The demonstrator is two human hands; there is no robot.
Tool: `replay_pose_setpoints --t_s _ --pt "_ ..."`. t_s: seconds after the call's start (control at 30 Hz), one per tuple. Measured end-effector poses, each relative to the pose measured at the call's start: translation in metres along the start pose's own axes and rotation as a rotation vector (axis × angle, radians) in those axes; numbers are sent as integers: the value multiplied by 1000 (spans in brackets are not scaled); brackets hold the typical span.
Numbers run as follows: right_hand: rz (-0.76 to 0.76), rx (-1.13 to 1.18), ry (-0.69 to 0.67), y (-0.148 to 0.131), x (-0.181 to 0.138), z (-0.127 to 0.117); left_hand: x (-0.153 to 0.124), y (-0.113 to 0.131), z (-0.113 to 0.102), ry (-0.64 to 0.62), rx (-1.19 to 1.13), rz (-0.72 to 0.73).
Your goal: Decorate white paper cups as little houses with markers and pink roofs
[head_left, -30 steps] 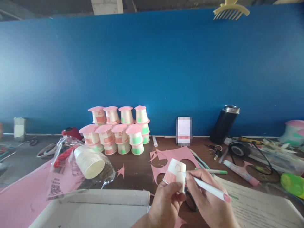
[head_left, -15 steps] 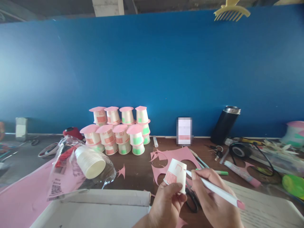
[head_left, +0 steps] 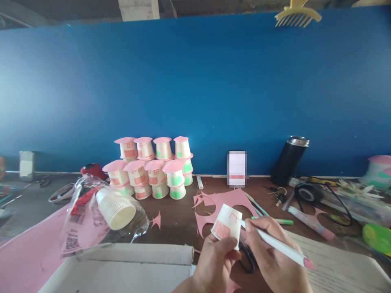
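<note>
A blurred-out rectangle (head_left: 237, 168) stands against the wall; both wrists and the cardboard box (head_left: 122, 270) are cut off below.

Quick count: eight pink-roofed cup houses (head_left: 152, 167) showing in the stack far left, plus one plain paper cup (head_left: 226, 225) being held near the middle. One bagged sleeve of cups (head_left: 115, 208) on the left, one black flask (head_left: 288, 160) far right, and one green marker (head_left: 276, 221).

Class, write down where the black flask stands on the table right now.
In the head view, the black flask stands right of centre against the blue wall, tilted, behind the keys and right of the blurred phone.
</note>
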State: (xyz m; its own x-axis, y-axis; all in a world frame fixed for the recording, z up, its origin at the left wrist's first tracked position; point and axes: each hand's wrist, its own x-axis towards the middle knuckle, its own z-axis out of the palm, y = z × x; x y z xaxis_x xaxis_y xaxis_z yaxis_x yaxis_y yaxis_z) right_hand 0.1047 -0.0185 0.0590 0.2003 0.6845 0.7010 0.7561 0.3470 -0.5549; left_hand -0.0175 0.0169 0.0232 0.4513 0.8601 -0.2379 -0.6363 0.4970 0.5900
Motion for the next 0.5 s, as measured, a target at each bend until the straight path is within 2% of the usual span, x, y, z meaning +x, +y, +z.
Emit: replay_pose_setpoints --t_s 0.13,0.5 --pt "-6 21 -30 0 -1 1 0 2 3 19 38 -6" --pt "-20 -26 -46 1 -3 5 -5 3 5 -26 81 4"
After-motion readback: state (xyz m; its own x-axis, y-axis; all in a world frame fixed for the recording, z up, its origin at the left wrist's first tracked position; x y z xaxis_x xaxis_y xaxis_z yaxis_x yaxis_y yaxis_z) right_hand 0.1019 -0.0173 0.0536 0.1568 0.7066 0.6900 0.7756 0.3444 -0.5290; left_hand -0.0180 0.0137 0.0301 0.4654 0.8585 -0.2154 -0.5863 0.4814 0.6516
